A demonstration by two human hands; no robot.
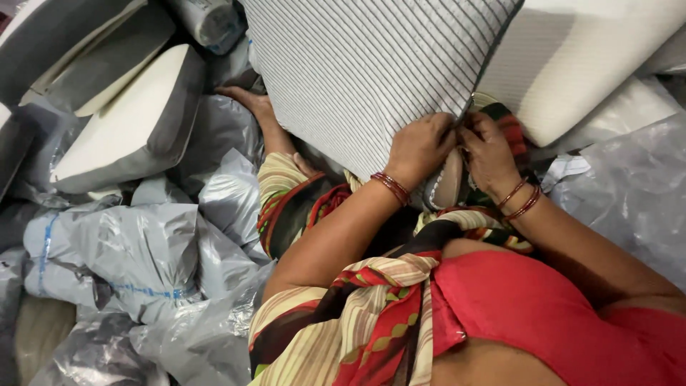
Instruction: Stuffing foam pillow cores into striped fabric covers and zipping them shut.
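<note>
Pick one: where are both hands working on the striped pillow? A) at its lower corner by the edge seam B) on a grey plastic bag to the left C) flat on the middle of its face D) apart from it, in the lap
A: the left hand and right hand meet at the lower corner of the striped pillow, fingers pinching along its dark-piped edge; the grey plastic bags lie untouched to the left.

Ribbed matt cloth pillow cover (357,71) — glossy plastic bags (143,250)

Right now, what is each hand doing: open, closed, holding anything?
Left hand: closed, fingers pinching the corner edge of the grey striped fabric pillow cover.
Right hand: closed on the same corner.
</note>
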